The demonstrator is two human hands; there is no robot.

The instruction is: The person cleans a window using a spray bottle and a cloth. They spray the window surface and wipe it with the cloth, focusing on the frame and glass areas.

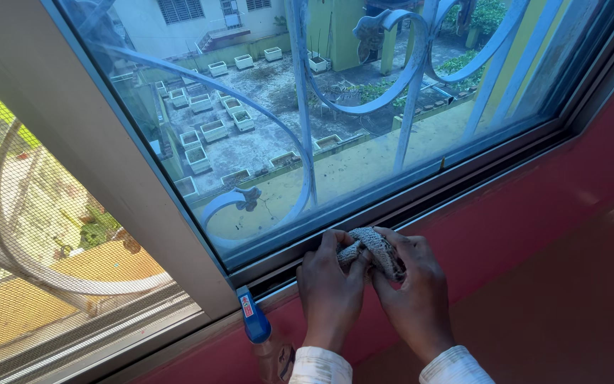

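Observation:
My left hand [330, 288] and my right hand [413, 291] are side by side at the bottom rail of a sliding window [364, 210]. Both grip a small grey knitted cloth [372, 249], bunched between the fingers and pressed against the window track. White sleeve cuffs show at both wrists. A spray bottle [256, 320] with a blue trigger head stands just left of my left wrist, its lower body partly cut off by the frame edge.
The glass pane [286, 114] has a curved blue metal grille behind it. A mesh screen panel [44, 270] fills the left. A red wall [548, 270] runs below the sill. Outside lies a rooftop with white planter boxes.

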